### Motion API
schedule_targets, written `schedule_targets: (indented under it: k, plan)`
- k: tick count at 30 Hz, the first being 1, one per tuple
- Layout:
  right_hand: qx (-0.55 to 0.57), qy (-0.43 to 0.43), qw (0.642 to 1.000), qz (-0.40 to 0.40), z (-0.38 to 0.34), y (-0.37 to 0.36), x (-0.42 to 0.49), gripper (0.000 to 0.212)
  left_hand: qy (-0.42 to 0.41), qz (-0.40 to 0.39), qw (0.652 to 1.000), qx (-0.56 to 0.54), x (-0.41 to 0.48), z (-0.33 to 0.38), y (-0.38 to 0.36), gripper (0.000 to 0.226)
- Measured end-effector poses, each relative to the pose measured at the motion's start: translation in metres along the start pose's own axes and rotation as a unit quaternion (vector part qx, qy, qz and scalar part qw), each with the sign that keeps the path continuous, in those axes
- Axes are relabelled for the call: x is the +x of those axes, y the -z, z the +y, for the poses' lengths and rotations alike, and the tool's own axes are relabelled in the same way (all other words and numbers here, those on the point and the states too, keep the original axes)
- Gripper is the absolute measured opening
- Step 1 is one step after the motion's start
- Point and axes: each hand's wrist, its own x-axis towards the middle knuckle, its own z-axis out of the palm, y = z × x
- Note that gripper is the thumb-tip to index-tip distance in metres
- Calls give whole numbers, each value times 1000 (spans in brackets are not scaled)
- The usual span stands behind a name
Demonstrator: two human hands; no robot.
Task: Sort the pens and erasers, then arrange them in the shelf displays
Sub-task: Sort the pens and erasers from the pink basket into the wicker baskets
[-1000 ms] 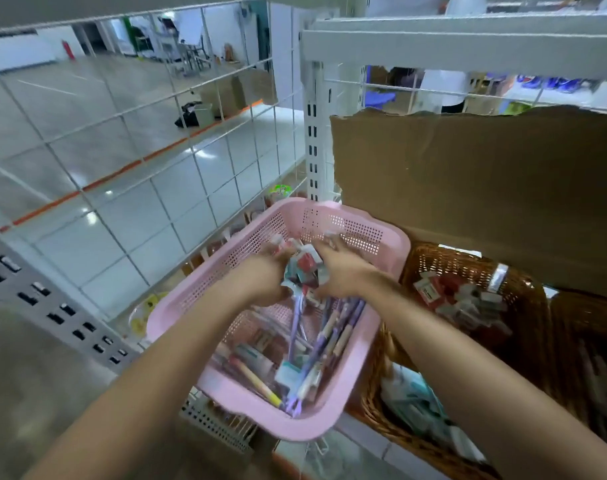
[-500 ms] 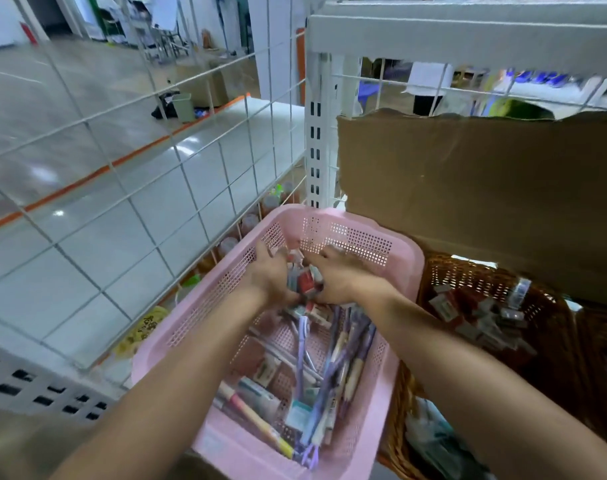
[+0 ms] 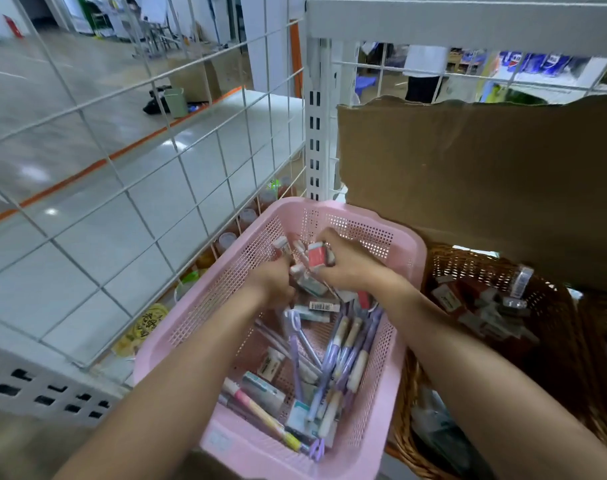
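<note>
A pink perforated basket (image 3: 404, 258) stands in front of me, with purple pens (image 3: 343, 351) and boxed erasers loose in it. Both hands reach into its far end. My left hand (image 3: 274, 280) grips a small stack of erasers (image 3: 300, 277) from the left. My right hand (image 3: 350, 263) holds erasers from the right, a red-and-white eraser (image 3: 317, 256) on top under its fingers. A pink-and-yellow pen (image 3: 260, 414) lies near the basket's front.
A brown wicker basket (image 3: 551, 306) with several erasers (image 3: 485, 306) stands to the right. A cardboard sheet (image 3: 485, 174) leans behind it. A white wire grid panel (image 3: 177, 150) runs along the left, and a white shelf upright (image 3: 315, 126) rises behind the pink basket.
The view has moved closer to the pink basket. Both hands have stayed at its far end, gathering the erasers tighter between them.
</note>
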Motion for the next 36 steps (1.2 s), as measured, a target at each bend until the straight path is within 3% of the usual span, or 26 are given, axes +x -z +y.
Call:
schedule_targets:
  k: [6,9,12,15,16,17,21,24,30,36]
  plan:
    - [189,-47,977,82,-11,12,-4,26,-19,63,996,-59,-2,1,9,15]
    - [358,-79,923,119,-15,26,-9,34,37,93,954,-282,-13,15,33,20]
    - [524,-67,839,127,-25,41,-24,35,88,35,857,-506,-31,36,50,23]
    - [631,0,769,104,-41,50,-47,25,145,-73,683,-712,-53,63,56,25]
    - [651,17,752,101,-45,51,-55,22,152,-106,638,-747,-60,73,56,26]
    - [668,31,737,102,-48,51,-61,18,155,-132,616,-761,-66,81,55,28]
    - [706,27,688,167,-43,48,-82,14,166,-199,573,-778,-89,110,41,32]
    - [707,14,675,211,-35,50,-104,15,181,-182,584,-770,-103,130,24,30]
    - [653,-18,716,246,-10,58,-144,52,183,-166,594,-765,-124,171,-3,17]
    - [602,23,756,257,18,84,-186,44,162,-204,562,-785,-129,203,-22,34]
